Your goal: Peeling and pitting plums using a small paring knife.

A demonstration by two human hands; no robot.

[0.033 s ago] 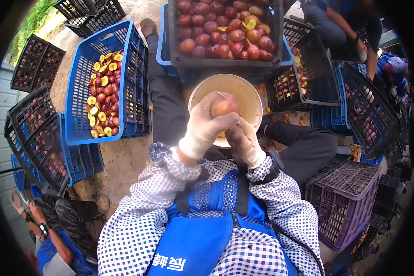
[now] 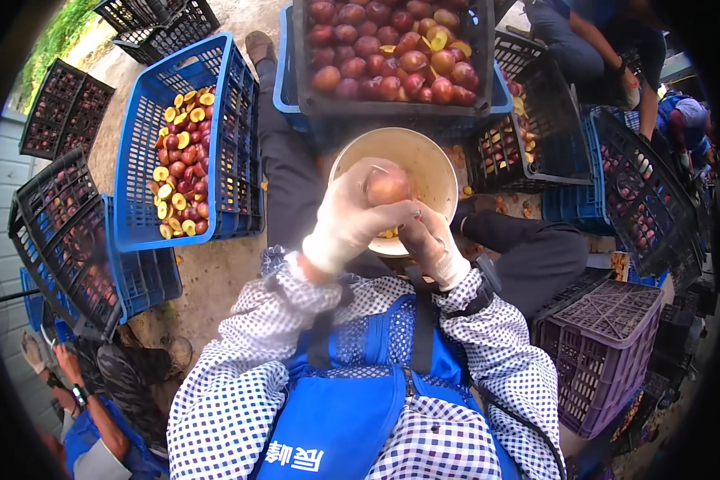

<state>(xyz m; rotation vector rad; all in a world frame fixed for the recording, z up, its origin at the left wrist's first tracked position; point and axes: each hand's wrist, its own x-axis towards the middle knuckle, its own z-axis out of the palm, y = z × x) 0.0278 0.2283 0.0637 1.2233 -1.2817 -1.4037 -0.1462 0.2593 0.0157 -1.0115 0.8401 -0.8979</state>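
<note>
My left hand [image 2: 348, 212], in a pale glove, is closed around a reddish plum [image 2: 388, 186] above a round cream bucket [image 2: 342, 160]. The plum shows between thumb and fingers. Just below it, my gloved right hand [image 2: 432, 244] is closed, its fingertips against the left thumb. A tiny red and dark bit shows at the right fingertips, but what they hold is hidden. Yellow pieces lie in the bucket, partly covered by my hands. Beyond the bucket stands a black crate [image 2: 392, 118] of whole red plums, with a few cut yellow halves on top.
On the left, a blue crate [image 2: 230, 144] holds whole plums and yellow halves. Black crates [image 2: 564, 120] with fruit and a purple crate [image 2: 592, 352] stand on the right. Co-workers sit at the lower left and upper right. My legs flank the bucket.
My left wrist has shifted slightly left and my right wrist slightly right. The plum stays in my left hand, almost in the same place.
</note>
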